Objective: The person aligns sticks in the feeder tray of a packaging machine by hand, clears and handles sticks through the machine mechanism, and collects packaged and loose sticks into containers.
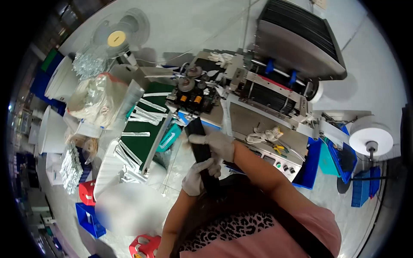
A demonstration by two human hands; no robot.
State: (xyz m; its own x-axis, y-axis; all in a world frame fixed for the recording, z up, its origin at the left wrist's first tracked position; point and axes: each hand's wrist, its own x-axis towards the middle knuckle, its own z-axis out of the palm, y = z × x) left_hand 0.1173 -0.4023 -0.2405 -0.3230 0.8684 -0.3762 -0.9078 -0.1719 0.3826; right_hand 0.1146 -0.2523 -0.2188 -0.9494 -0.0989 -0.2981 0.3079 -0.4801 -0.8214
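A long black strip (pixel 199 148) runs up from near my chest between my two hands, and I cannot make out exactly what it is. My left hand (pixel 194 179), in a white glove, is closed around its lower part. Higher up, my right hand (pixel 220 145), also white-gloved, grips it from the right, with a finger laid across its face. The other fingers of the right hand are partly hidden. Just beyond the strip's upper end is a black feeding unit (pixel 193 96) with round rollers and orange parts.
A machine with a raised dark cover (pixel 301 38) stands at the back right. Pliers (pixel 280 149) and gloves (pixel 260 136) lie on its bench. Left is a green belt (pixel 148 116) with silvery strips (pixel 148 117). A fan (pixel 118 38), blue bins (pixel 91 221) and a red stool (pixel 145 246) stand around.
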